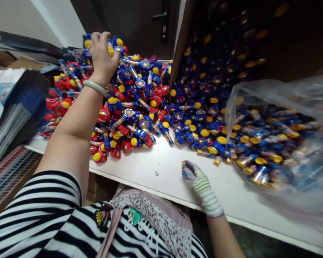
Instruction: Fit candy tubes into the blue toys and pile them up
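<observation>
Striped shirt (70,229) is facing toys (140,84) with illegible labels, left hand (102,55) touching them, grip unclear, right hand (192,172) pinching a small piece (183,166).

Left of a dark door (136,23) sit some stacked sheets (9,130).

No words, numbers or brands can be read. Prints on the piled blue and red toys (129,114) and on the bagged tubes (276,139) are too small or blurred, and white looping marks (148,229) on the striped shirt (56,211) form no legible lettering.
</observation>
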The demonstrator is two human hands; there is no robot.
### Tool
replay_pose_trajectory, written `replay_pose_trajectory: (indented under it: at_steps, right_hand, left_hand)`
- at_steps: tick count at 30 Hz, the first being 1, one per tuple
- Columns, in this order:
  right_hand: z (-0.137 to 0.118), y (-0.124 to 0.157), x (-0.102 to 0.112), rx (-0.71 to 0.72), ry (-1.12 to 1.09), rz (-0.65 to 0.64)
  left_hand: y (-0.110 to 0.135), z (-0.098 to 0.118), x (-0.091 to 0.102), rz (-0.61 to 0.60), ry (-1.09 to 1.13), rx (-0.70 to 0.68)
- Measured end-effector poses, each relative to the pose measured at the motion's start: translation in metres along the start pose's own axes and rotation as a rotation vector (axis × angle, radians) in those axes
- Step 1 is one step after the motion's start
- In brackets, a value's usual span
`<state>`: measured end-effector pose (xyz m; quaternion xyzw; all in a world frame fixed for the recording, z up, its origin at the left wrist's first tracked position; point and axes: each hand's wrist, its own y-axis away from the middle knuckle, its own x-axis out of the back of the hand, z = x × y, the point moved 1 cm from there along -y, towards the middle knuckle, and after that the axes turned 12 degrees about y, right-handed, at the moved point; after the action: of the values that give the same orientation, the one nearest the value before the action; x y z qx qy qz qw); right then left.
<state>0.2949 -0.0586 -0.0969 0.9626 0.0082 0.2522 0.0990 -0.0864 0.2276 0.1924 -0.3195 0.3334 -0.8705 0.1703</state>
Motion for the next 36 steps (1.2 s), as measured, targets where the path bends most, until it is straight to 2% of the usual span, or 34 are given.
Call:
replay_pose_trajectory:
  at_steps: [1, 2, 3, 6, 7, 8, 9, 11, 15, 17, 20, 24, 27, 29, 31, 33, 34, 36]
  right_hand:
    - [0.001, -0.001, -0.001, 0.042, 0.092, 0.062]
    - [0.0, -0.001, 0.0, 0.074, 0.188, 0.111]
    - [-0.001, -0.002, 0.001, 0.096, 0.289, 0.139]
    - [-0.01, -0.002, 0.004, 0.087, 0.624, 0.105]
    - [-0.014, 0.0, 0.005, 0.068, 0.725, 0.077]
    - [-0.016, 0.001, 0.004, 0.047, 0.809, 0.052]
    - [-0.019, 0.003, 0.003, 0.029, 0.872, 0.036]
    - [-0.021, 0.006, 0.0, -0.002, 0.945, 0.037]
    - [-0.018, 0.004, -0.005, -0.052, 0.979, 0.028]
    - [-0.012, 0.001, -0.002, -0.03, 0.924, 0.005]
    - [0.001, -0.001, 0.009, 0.04, 0.682, 0.028]
    - [0.006, 0.006, 0.016, 0.055, 0.15, 0.085]
    - [-0.008, 0.008, 0.006, 0.027, -0.246, 0.079]
    - [-0.022, 0.006, -0.001, 0.027, -0.381, 0.135]
    - [-0.033, 0.004, -0.005, 0.037, -0.402, 0.189]
    - [-0.038, 0.003, -0.004, 0.064, -0.331, 0.195]
    - [-0.039, 0.004, -0.002, 0.079, -0.264, 0.208]
    - [-0.039, 0.009, 0.003, 0.115, -0.075, 0.253]
  left_hand:
    - [0.018, 0.005, -0.015, -0.067, 0.035, -0.051]
    - [0.043, 0.013, -0.035, -0.19, 0.093, -0.102]
    - [0.073, 0.023, -0.058, -0.365, 0.158, -0.142]
    - [0.165, 0.05, -0.128, -0.99, 0.174, -0.179]
    - [0.188, 0.056, -0.148, -1.121, 0.118, -0.196]
    - [0.206, 0.061, -0.165, -1.195, 0.059, -0.211]
    - [0.217, 0.063, -0.179, -1.215, 0.012, -0.211]
    - [0.225, 0.065, -0.201, -1.182, -0.038, -0.142]
    - [0.224, 0.06, -0.226, -1.1, -0.095, 0.233]
    - [0.229, 0.059, -0.231, -1.1, -0.034, 0.396]
    - [0.238, 0.06, -0.227, -1.088, 0.173, 0.522]
    - [0.251, 0.069, -0.199, -1.085, 0.545, 0.707]
    - [0.272, 0.078, -0.173, -0.964, 0.872, 0.883]
    - [0.291, 0.084, -0.158, -0.931, 0.976, 0.934]
    - [0.306, 0.088, -0.147, -1.018, 1.011, 0.906]
    - [0.316, 0.091, -0.138, -1.111, 1.027, 0.855]
    - [0.318, 0.091, -0.135, -1.111, 1.041, 0.864]
    - [0.32, 0.091, -0.132, -1.002, 1.106, 0.96]
